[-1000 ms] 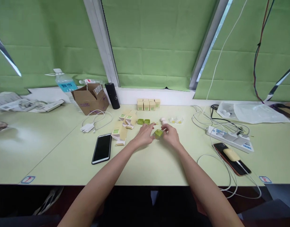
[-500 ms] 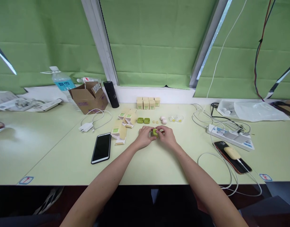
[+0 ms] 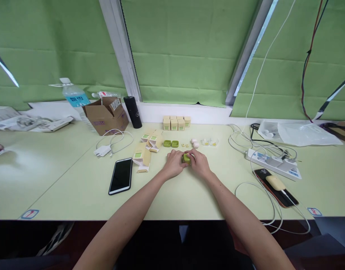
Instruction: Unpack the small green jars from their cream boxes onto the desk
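Both of my hands meet over the middle of the pale green table (image 3: pixel 76 187). My left hand (image 3: pixel 173 165) and my right hand (image 3: pixel 199 164) pinch a small green case (image 3: pixel 186 158) between their fingertips, just above the tabletop. Behind the hands lie two more green cases (image 3: pixel 171 143), tiny tan pieces (image 3: pixel 185 145), a pink item (image 3: pixel 194 143) and clear plastic inserts (image 3: pixel 209 142). Unfolded tan cartons (image 3: pixel 145 150) lie to the left. A row of small closed tan boxes (image 3: pixel 175 123) stands by the window sill.
A black phone (image 3: pixel 121 175) lies left of my arms, with a white charger and cable (image 3: pixel 106 148) behind it. At the back left stand a cardboard box (image 3: pixel 106 116), a black flask (image 3: pixel 132 111) and a water bottle (image 3: pixel 73 98). A power strip (image 3: pixel 273 163), cables and a second phone (image 3: pixel 276 187) lie to the right.
My hands have closed in around the green case, and my fingers cover more of it than before. The camera shifted slightly.
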A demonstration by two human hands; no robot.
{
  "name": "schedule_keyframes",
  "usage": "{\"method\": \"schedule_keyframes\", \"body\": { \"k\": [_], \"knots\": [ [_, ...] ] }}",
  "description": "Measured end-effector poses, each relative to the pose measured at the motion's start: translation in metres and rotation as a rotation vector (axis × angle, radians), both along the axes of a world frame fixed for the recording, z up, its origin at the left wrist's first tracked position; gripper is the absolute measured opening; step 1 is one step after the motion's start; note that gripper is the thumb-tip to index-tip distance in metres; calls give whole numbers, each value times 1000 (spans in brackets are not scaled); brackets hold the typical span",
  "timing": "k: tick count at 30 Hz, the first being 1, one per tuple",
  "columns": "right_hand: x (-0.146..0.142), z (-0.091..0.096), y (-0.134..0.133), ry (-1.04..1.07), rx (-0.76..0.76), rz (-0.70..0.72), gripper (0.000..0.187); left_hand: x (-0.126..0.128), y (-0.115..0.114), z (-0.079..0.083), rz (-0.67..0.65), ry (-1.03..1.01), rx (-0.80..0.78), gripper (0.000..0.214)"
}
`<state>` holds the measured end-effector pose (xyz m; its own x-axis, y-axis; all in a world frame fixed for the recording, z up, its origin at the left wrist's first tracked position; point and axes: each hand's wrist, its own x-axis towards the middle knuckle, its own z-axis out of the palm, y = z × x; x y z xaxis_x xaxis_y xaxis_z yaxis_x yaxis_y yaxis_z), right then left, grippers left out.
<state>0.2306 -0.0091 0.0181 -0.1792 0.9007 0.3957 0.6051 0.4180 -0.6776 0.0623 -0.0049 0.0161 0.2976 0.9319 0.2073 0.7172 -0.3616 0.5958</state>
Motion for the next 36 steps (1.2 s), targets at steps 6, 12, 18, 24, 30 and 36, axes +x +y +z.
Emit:
{"method": "schedule_keyframes", "body": {
  "k": [6,12,18,24,30,36],
  "knots": [
    [-1,10,2,456,72,-75,21,2,0,-3,25,-42,-49,34],
    [1,10,7,640,-39,-90,34,-4,-9,5,13,-217,6,68],
    [-7,12,1,602,-70,-14,36,-2,-14,12,-76,-511,55,51],
    [-2,21,-3,583,-59,-9,33,-4,8,0,17,-857,24,50],
    [13,38,-17,-456,-138,-34,10,-19,27,-7,189,-1073,54,61],
    [17,40,-11,-646,-131,-218,15,-19,27,-10,213,-1090,66,62]
  ]
}}
